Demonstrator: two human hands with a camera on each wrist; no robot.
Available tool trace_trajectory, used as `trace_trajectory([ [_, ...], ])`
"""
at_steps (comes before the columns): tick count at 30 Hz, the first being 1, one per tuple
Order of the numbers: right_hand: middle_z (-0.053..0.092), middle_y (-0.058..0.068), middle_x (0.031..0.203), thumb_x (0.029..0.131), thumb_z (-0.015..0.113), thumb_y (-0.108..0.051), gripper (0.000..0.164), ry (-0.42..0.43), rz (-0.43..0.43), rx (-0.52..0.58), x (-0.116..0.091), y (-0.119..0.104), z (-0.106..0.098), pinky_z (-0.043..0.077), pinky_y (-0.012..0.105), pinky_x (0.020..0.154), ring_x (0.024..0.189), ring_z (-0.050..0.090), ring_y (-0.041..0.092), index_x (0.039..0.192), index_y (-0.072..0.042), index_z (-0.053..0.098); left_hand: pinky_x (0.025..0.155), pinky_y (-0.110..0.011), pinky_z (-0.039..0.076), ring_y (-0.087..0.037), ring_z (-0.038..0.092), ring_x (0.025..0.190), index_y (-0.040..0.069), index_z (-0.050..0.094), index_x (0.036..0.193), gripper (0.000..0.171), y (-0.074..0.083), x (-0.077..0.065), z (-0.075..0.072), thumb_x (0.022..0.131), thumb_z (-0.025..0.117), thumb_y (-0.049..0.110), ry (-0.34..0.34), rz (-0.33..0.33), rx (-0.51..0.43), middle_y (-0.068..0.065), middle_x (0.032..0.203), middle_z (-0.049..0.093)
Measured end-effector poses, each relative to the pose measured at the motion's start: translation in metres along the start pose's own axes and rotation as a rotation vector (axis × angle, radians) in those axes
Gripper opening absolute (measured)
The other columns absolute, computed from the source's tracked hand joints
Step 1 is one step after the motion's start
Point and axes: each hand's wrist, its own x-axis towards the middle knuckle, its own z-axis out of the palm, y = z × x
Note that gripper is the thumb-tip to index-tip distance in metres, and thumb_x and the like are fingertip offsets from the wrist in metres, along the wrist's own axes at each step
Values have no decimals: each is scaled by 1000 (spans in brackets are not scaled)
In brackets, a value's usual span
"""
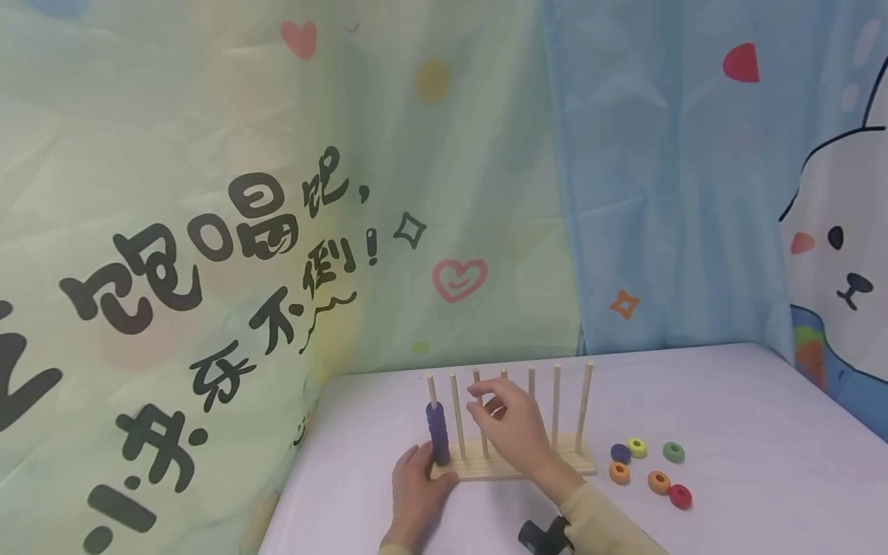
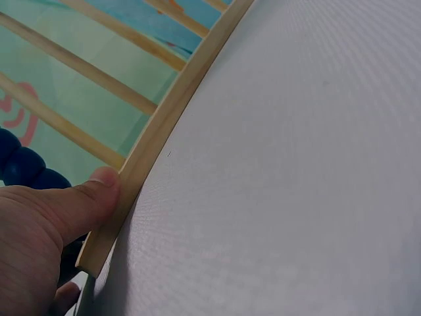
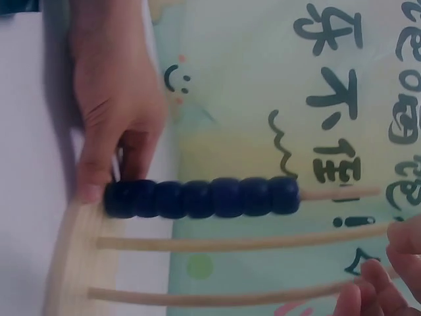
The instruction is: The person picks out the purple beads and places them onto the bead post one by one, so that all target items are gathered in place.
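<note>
A wooden peg rack (image 1: 479,469) stands on the table with several upright pegs. Dark blue beads (image 1: 438,435) are stacked on its leftmost peg, whose tip stays bare. My left hand (image 1: 420,486) grips the rack's left end, the thumb (image 2: 102,187) on the front edge of the base and the other fingers partly hidden behind. Up among the pegs, my right hand (image 1: 516,424) has loosely bent fingers, thumb and index apart near the top of the third peg. No bead shows between them. In the right wrist view only the fingertips (image 3: 375,296) appear, beside the bare pegs.
Loose beads lie right of the rack: a blue bead (image 1: 620,455), a yellow bead (image 1: 637,452), a green bead (image 1: 674,456), two orange beads, one nearer the rack (image 1: 620,479), and a red bead (image 1: 681,502). A printed curtain (image 1: 444,193) hangs behind the table (image 1: 749,416).
</note>
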Motion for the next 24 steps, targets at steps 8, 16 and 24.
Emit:
trace_trajectory([
  [8, 71, -5, 88, 79, 76, -2, 18, -5, 80, -29, -23, 15, -7, 58, 31, 64, 72, 60, 8, 94, -11, 72, 109, -60, 34, -41, 50, 126, 12, 65, 124, 59, -2, 0, 1, 72, 84, 30, 4, 17, -7, -9, 126, 66],
  [16, 70, -11, 92, 80, 77, -4, 20, -23, 193, -45, -52, 29, -9, 58, 30, 70, 79, 60, 10, 93, -18, 72, 109, -59, 33, -40, 50, 126, 11, 65, 125, 59, -1, 0, 1, 72, 83, 31, -4, 11, -10, -9, 126, 66],
  [24, 72, -9, 94, 81, 78, -8, 16, 2, 281, -126, -71, 50, -19, 59, 31, 73, 82, 64, 13, 93, -17, 72, 110, -59, 32, -40, 48, 128, 10, 64, 126, 60, -3, 1, 1, 72, 83, 31, -16, 1, -10, -10, 128, 64],
])
